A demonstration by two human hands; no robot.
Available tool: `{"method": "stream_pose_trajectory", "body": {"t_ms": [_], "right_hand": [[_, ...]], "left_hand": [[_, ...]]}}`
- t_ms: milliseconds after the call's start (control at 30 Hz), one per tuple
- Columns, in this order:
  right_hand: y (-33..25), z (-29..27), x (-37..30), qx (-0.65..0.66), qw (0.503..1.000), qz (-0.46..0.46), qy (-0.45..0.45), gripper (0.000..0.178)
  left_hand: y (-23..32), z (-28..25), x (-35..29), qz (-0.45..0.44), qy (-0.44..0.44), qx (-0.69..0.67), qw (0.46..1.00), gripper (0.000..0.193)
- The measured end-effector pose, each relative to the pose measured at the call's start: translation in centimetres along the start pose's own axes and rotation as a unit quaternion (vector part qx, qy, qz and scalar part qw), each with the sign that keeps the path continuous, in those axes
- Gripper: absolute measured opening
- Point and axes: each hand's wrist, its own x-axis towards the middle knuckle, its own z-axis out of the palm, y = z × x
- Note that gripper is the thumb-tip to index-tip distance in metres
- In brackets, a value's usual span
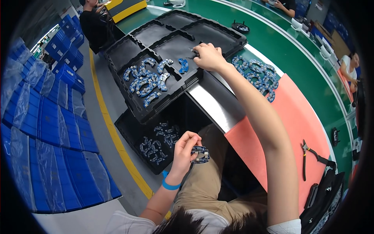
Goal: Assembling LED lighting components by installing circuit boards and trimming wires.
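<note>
My left hand (pixel 184 150), a blue band round its wrist, pinches a small blue curved circuit board (pixel 200 155) above my lap. The board has an oval gap in its middle. Far ahead, my right hand (pixel 209 57) is over the black compartment tray (pixel 142 34), its fingers closed together. A small dark bit shows at its fingertips, too unclear to name. Several loose curved blue circuit boards (pixel 147 82) lie in the tray's near compartment, left of that hand. One board (pixel 183 66) lies a little apart from them, nearest the hand.
Below the tray, a lower black tray (pixel 146 156) holds more boards. Joined boards (pixel 255 74) lie on the green bench by a pink mat (pixel 253 144), which bears cutting pliers (pixel 305 160). Blue bins (pixel 50 156) line the left. Other people (pixel 93 27) sit farther off.
</note>
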Motion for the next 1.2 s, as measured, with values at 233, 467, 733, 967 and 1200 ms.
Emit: {"method": "stream_pose_trajectory", "body": {"t_ms": [233,467,733,967,1200], "right_hand": [[-1.9,0.2,0.2,0.088,0.987,-0.124,0.042,0.026],[-3.4,1.2,0.4,0.078,0.993,-0.071,0.043,0.030],[-4.0,1.4,1.1,0.088,0.994,0.047,0.032,0.034],[-3.0,0.9,1.1,0.228,0.972,0.038,0.043,0.021],[-3.9,-2.2,-2.9,0.238,0.954,-0.066,0.170,0.026]], "left_hand": [[-0.4,0.1,0.0,-0.004,-0.011,0.006,1.000,0.013],[-0.6,0.2,0.1,0.003,-0.017,-0.003,1.000,0.011],[-0.2,0.6,0.0,0.027,0.011,-0.016,0.999,0.013],[0.7,0.9,-0.1,0.073,0.078,-0.069,0.992,0.014],[3.3,0.4,0.4,0.145,0.149,-0.159,0.965,0.016]]}}
